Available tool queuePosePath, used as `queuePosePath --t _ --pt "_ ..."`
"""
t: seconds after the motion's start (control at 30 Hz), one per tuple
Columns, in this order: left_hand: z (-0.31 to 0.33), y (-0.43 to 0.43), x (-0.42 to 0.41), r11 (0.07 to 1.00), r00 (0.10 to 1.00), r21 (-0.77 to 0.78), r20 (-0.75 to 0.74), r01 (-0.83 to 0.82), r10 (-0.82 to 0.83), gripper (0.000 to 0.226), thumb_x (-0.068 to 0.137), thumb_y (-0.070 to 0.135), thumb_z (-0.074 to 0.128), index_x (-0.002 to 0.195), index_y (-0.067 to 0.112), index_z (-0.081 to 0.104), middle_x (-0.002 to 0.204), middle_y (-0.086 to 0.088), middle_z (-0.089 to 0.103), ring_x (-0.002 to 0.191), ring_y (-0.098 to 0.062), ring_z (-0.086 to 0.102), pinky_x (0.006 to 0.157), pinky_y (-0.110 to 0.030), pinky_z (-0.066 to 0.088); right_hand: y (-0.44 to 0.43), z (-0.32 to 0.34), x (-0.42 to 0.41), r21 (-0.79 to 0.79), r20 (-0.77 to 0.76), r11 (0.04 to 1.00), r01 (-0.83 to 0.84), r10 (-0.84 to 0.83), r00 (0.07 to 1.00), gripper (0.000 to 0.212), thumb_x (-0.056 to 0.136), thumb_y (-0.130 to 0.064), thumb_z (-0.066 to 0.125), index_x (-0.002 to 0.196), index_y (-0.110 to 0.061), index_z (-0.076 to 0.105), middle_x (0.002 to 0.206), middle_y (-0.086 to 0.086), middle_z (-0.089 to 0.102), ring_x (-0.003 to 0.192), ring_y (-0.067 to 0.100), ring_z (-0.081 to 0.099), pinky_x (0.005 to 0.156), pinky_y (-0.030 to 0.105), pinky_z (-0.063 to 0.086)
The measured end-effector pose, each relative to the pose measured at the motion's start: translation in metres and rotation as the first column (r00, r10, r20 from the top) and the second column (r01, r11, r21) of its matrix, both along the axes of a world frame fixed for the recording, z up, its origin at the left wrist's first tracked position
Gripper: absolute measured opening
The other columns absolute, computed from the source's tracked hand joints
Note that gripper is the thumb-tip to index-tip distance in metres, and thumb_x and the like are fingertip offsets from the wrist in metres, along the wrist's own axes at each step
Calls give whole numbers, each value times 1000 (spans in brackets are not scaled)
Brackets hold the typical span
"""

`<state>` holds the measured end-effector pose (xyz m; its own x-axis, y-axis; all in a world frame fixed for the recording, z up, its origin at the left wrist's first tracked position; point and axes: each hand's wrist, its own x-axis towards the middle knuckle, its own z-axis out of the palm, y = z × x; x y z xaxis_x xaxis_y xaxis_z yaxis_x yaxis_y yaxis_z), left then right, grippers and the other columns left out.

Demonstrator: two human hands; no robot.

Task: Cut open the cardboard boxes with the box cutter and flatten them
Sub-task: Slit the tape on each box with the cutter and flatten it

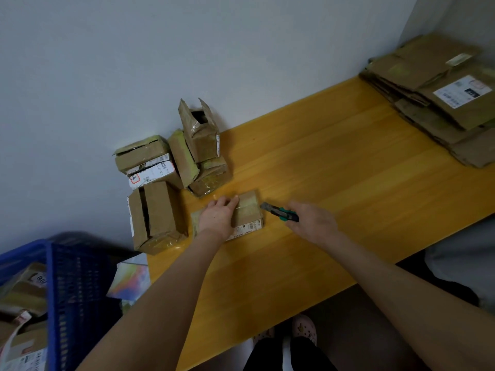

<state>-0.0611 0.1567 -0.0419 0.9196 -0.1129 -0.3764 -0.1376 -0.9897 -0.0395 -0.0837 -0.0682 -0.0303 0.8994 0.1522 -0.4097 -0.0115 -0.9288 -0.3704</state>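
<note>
**Small taped box held flat, box cutter poised at its edge**

A person stands at a yellow wooden counter (334, 170), seen from above. A small box (249, 212) lies flat near the front left of the counter, sealed with clear tape and carrying a printed label on its near side. The left hand (217, 218) rests on top of it, fingers straight and pressing down, so this grip is open and wraps round nothing. The right hand (313, 223) has its grip closed round a green-and-black box cutter (278, 211), whose tip points at the box's right edge, just beside it; whether it touches cannot be told.

The box looks light and fairly stiff, though its thin cardboard would probably dent under hard pressure. The glossy tape may let a palm slide, so pressing on bare cardboard, well away from the line of the cut, seems the safer hold.

The counter is smooth and level, giving firm support. More boxes (158, 210) sit in a cluster at its left end against a plain pale grey wall (134, 62); one stands upright with its flaps open. A stack of flattened cardboard (439, 103) lies at the far right. Beside the counter, lower left, a blue plastic crate (69, 285) holds further parcels.
</note>
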Motion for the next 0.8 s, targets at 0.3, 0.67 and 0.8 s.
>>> queuePosePath --t 0.3,0.67,0.8 --pt "4 -1 0 1000 998 13 -54 -18 18 94 81 40 73 155 27 16 151 -3 31 132 -29 36 107 -38 38 -10 -12 -8 89 -75 969 231 -225 971 32 96 -37 54 124 -24 46 92 -3 58 69 15 54 57 27 41" --pt "0 -27 -35 953 953 -21 -29 -304 303 86 74 69 66 135 17 35 130 -8 42 119 -29 46 81 -34 46 34 -71 7 87 -207 889 450 -426 881 52 95 -4 53 142 -12 35 131 15 52 115 32 54 85 39 52" --pt "-2 -28 -37 950 950 -22 -18 -313 312 86 74 70 64 134 15 35 129 -8 42 116 -28 46 72 -32 42 30 -72 10 136 -181 888 440 -414 892 64 94 3 49 150 -19 28 136 14 49 119 33 51 93 43 51"
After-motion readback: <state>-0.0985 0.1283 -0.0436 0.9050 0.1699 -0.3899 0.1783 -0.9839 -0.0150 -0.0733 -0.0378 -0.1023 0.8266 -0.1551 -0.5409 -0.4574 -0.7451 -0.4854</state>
